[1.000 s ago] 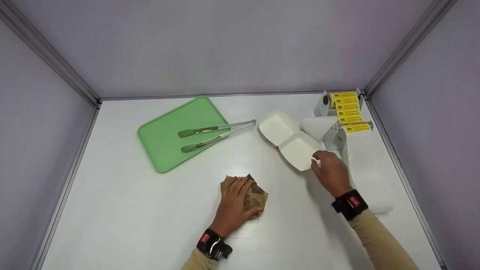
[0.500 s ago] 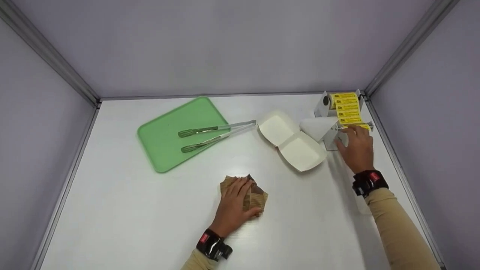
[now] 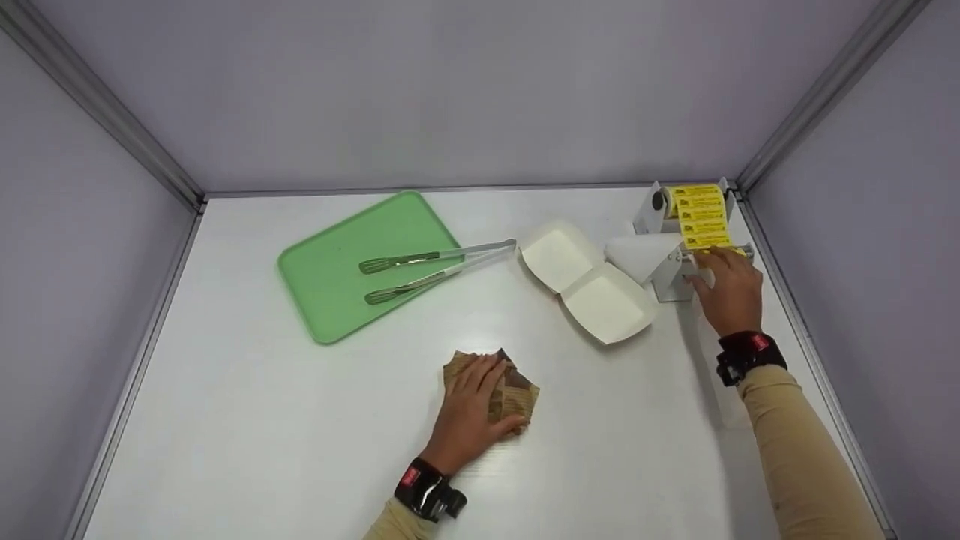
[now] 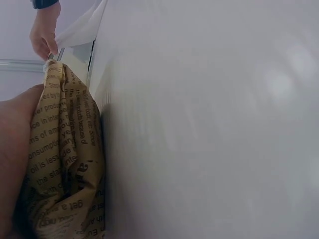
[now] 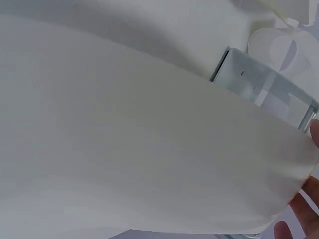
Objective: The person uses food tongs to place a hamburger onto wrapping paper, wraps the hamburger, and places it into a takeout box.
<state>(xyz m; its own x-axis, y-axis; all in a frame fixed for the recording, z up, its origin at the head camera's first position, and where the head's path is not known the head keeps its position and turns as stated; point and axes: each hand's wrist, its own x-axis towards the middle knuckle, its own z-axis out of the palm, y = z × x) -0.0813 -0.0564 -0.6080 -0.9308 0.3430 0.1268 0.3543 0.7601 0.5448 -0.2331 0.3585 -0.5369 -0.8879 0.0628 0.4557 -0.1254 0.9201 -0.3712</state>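
Note:
My left hand (image 3: 466,420) rests on a packet wrapped in brown printed paper (image 3: 517,397), fingers lying straight across its top and the thumb along its near side. What the paper wraps is hidden. In the left wrist view the printed packet (image 4: 70,154) stands beside the hand's edge. At the back right my right hand (image 3: 729,292) is at the front bar of a label dispenser (image 3: 667,277), where its fingertips pinch a yellow label (image 3: 739,251), mostly covered by them. In the right wrist view the fingers (image 5: 306,211) meet the end of the white backing strip (image 5: 164,139).
An unfolded white clamshell box (image 3: 606,304) lies left of the dispenser, beside a loose loop of white backing paper (image 3: 637,255). Metal tongs (image 3: 420,285) lie partly on a green tray (image 3: 330,300). Walls enclose the table's back and sides.
My right hand has left the clamshell box's edge and moved right and back to the label dispenser's front bar. The left hand has stayed on the packet.

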